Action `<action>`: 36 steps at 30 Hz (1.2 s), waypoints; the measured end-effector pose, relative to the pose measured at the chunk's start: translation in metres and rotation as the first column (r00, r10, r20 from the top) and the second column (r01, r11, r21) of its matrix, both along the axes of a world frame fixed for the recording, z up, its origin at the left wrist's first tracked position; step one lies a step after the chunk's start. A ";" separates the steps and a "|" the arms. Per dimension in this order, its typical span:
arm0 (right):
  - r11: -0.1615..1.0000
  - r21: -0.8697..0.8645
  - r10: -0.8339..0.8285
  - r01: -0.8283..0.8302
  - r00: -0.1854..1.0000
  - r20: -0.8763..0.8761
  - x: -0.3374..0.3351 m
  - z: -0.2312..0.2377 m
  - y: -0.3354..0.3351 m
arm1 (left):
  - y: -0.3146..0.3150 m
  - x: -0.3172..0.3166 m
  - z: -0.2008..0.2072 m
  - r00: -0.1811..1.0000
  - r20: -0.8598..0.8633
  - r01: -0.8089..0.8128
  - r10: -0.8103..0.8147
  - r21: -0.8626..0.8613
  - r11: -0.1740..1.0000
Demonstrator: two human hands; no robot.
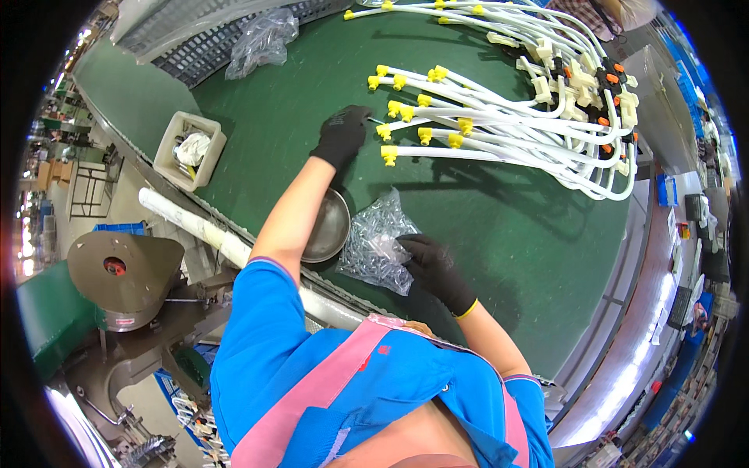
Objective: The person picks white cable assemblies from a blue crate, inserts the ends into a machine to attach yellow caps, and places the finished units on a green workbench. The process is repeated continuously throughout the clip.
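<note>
My left hand (343, 134), in a black glove, is closed on a small thin pale piece (375, 120). The piece sticks out toward the yellow fittings (384, 132) on the ends of the white hoses (499, 117). Lower down, my right hand (438, 269), also black-gloved, has its fingers bent at the edge of a clear plastic bag (376, 246) full of small clear parts. Whatever its fingertips pinch is hidden. A round metal bowl (328, 228) stands beside the bag, partly behind my left forearm.
The green tabletop (499, 234) carries a second bunch of hoses (468, 14) at the back. A cream bin (165, 156) with a white cloth stands at the left edge. Crumpled plastic (264, 40) lies by a grey crate (226, 47). Another person (597, 15) is at the far right.
</note>
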State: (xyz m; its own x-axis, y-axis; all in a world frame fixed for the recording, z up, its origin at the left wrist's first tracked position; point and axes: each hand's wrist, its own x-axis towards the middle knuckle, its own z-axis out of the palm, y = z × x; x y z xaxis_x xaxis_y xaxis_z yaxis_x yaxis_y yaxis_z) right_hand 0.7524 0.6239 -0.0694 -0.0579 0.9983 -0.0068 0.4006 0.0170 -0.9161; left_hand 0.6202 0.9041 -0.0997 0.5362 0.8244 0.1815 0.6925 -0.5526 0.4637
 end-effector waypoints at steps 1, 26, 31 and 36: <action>1.000 0.009 0.001 -0.001 1.000 -0.003 -0.002 0.003 -0.003 | 0.008 0.012 -0.011 1.000 -0.011 0.027 -0.027 0.038 0.999; 0.977 -0.028 -0.214 0.213 0.951 -0.222 -0.029 0.079 -0.081 | -0.193 -0.076 0.117 0.667 0.513 0.734 -0.541 -0.328 0.594; 0.959 0.216 -0.151 0.183 0.976 -0.157 -0.007 0.094 -0.101 | -0.253 -0.027 0.120 0.733 0.192 0.676 -0.653 -0.097 0.731; 0.853 0.444 -0.322 0.272 0.946 0.039 0.018 0.074 -0.145 | -0.299 -0.012 0.088 0.838 0.132 0.519 -0.529 0.103 0.849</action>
State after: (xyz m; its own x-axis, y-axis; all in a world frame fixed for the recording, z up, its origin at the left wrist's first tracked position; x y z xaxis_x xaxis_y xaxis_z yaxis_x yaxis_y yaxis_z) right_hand 0.7703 0.4791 0.0049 0.2184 0.8735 0.4351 0.5454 0.2605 -0.7967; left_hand 0.6082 0.6054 -0.0114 0.8471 0.4130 0.3344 0.2167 -0.8431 0.4921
